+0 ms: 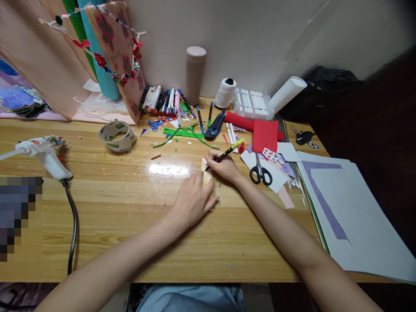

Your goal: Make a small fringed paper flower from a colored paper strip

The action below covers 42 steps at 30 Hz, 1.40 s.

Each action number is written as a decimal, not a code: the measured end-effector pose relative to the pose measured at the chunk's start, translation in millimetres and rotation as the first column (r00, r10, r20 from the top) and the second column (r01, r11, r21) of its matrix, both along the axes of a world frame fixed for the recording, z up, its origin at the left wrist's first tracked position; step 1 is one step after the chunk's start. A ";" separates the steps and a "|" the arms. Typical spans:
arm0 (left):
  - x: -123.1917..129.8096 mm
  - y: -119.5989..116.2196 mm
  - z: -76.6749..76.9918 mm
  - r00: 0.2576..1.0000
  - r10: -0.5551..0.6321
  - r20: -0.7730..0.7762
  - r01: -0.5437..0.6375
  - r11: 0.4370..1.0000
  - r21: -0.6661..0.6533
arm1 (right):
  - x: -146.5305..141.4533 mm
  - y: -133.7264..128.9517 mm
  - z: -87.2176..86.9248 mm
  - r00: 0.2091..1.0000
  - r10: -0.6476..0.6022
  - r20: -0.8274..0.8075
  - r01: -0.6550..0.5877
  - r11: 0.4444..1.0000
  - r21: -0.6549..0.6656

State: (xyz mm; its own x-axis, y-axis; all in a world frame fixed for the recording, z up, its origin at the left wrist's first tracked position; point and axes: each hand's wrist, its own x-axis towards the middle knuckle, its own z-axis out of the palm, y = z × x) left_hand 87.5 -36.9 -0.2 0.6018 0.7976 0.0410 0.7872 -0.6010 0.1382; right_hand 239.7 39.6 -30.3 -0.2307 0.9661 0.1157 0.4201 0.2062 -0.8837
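Observation:
A narrow pale strip [204, 164] lies upright in the view on the wooden table, mostly covered by my hands. My left hand [194, 197] rests flat on its lower part, fingers spread and pressing on it. Pinched in my right hand [222, 167] is a black marker with a yellow end [231, 149]. Its tip points down at the upper part of the strip. Any mark under the tip is too small to make out.
Black-handled scissors [261, 174] lie on paper scraps to the right, beside white sheets [357, 208]. A tape roll [117, 136] and a glue gun [48, 156] are at left. Markers [162, 99], a blue-black cutter [215, 125] and red paper [265, 135] lie behind my hands.

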 end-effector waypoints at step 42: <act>-0.5 -2.4 0.3 0.995 -0.075 -0.061 0.075 0.997 0.004 | 2.1 -3.0 -3.6 0.990 0.104 0.095 -0.111 0.991 0.072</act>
